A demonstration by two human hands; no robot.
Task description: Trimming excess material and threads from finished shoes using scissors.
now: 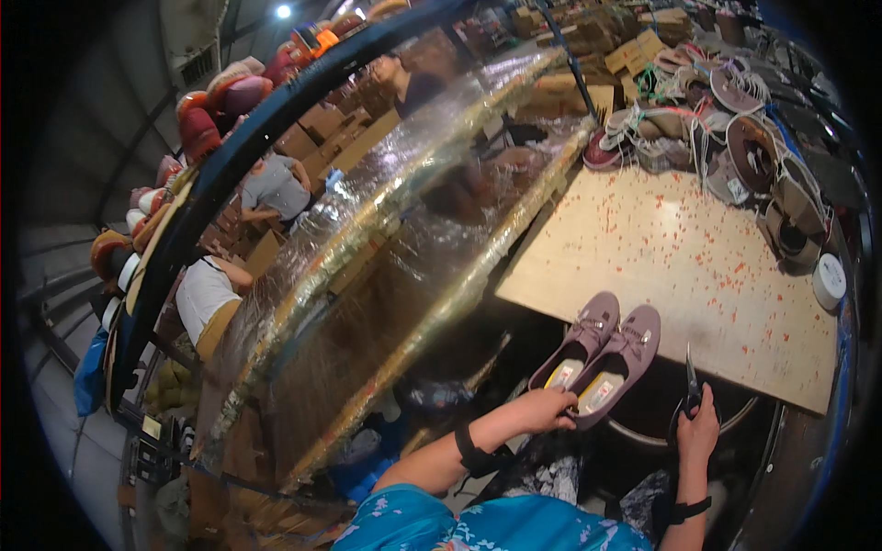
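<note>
A pair of mauve lace-up shoes (627,354) is held side by side, toes pointing away from me, just off the near edge of the table. My left hand (549,410) is closed on their heels, with the fingers partly hidden by the shoes. Pale insoles with yellow edging show inside the openings. To the right, my right hand (698,424) grips a pair of dark-handled scissors (693,381), their blades pointing up and away. The scissors are apart from the shoes, near the table's front edge.
A pale wooden table (643,248) is scattered with small orange bits. Piled shoes with loose laces (735,138) cover its far and right side, beside a white round roll (829,281). Plastic-wrapped racks (367,211) rise at the left. Beyond them are several people and cardboard boxes.
</note>
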